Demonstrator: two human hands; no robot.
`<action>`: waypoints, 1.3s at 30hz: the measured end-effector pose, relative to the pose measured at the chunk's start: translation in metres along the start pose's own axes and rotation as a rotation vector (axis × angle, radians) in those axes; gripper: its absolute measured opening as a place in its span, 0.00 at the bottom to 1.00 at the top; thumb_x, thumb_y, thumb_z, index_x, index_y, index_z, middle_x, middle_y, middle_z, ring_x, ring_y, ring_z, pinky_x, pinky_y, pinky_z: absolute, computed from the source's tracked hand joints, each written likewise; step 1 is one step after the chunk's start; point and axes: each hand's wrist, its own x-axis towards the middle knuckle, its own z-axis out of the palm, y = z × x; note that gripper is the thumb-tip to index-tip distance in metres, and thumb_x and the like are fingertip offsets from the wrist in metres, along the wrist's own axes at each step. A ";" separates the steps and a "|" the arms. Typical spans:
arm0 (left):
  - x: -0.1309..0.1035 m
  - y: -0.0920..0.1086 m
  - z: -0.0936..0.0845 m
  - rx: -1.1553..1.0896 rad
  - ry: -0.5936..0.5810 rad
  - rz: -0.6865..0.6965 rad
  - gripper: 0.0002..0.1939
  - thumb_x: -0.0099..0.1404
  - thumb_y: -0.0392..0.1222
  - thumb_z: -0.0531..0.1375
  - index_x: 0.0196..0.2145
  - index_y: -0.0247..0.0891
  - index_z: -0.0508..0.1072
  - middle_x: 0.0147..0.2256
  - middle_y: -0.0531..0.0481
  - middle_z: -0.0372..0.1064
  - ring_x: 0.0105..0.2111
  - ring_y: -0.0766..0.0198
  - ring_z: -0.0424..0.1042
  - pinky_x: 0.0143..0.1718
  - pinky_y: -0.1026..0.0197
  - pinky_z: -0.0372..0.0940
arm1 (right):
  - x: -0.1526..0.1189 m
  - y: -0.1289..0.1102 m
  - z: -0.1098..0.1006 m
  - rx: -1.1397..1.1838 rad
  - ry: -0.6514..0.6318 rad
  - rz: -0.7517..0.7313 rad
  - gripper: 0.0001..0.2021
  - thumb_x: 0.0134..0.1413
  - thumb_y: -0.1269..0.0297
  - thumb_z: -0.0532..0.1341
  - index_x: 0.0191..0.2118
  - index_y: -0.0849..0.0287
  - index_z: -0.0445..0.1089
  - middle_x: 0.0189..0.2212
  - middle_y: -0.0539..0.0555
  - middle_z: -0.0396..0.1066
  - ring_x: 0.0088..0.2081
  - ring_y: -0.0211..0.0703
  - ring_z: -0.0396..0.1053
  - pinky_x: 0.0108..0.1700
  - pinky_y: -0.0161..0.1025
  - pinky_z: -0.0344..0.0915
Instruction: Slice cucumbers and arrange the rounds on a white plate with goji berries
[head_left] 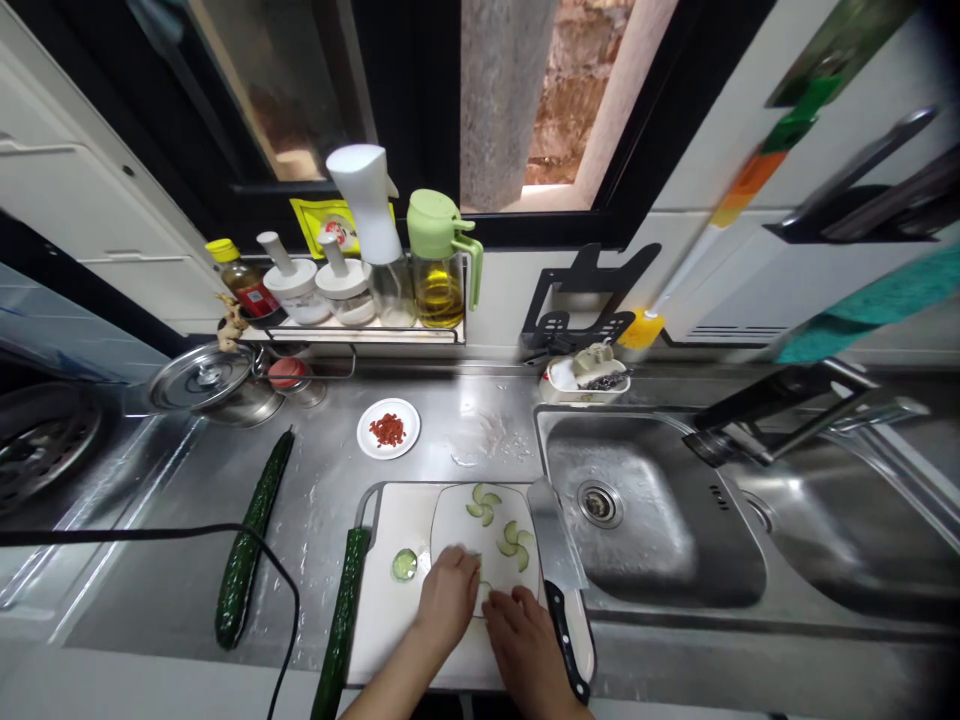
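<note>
A white plate (457, 510) lies on a white cutting board (397, 630). Thin cucumber slices (513, 545) are arranged on it in two pinwheel shapes. Over the plate's lower left, my left hand (450, 595) is closed in a pinch, with a sliver of pale green cucumber at its fingertips. My right hand (523, 640) rests at the plate's lower edge, fingers somewhat spread, its index fingertip beside another slice (484, 590). Beside the plate on the right lies a cleaver (555, 540), its black handle toward me. A small pile of cucumber slices (404, 566) sits left of the plate.
One cucumber (255, 540) lies on the steel counter; another cucumber (345, 620) lies along the board's left edge. A small dish (367, 436) holds red bits behind the board. The sink (645, 500) is at right, a seasoning rack (360, 335) at back. A black cable (292, 600) crosses at left.
</note>
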 end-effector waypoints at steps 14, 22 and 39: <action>-0.001 -0.005 0.000 -0.063 0.083 0.038 0.13 0.63 0.32 0.50 0.37 0.38 0.73 0.35 0.46 0.69 0.40 0.58 0.67 0.42 0.57 0.62 | 0.004 0.005 -0.003 0.038 0.033 -0.034 0.14 0.48 0.73 0.61 0.41 0.51 0.69 0.40 0.46 0.74 0.44 0.48 0.63 0.41 0.42 0.59; -0.025 -0.057 -0.035 -0.155 0.371 -0.365 0.17 0.62 0.37 0.50 0.46 0.32 0.72 0.44 0.40 0.71 0.43 0.56 0.71 0.48 0.56 0.63 | 0.008 0.014 -0.009 -0.003 0.033 -0.102 0.11 0.53 0.70 0.58 0.43 0.54 0.68 0.42 0.50 0.73 0.45 0.50 0.64 0.42 0.43 0.62; -0.037 -0.074 -0.031 -0.170 0.375 -0.504 0.06 0.57 0.32 0.53 0.29 0.38 0.69 0.31 0.48 0.71 0.33 0.63 0.71 0.37 0.64 0.61 | 0.013 0.010 -0.005 -0.003 0.037 -0.133 0.12 0.50 0.71 0.59 0.41 0.53 0.69 0.40 0.51 0.74 0.45 0.50 0.66 0.40 0.43 0.66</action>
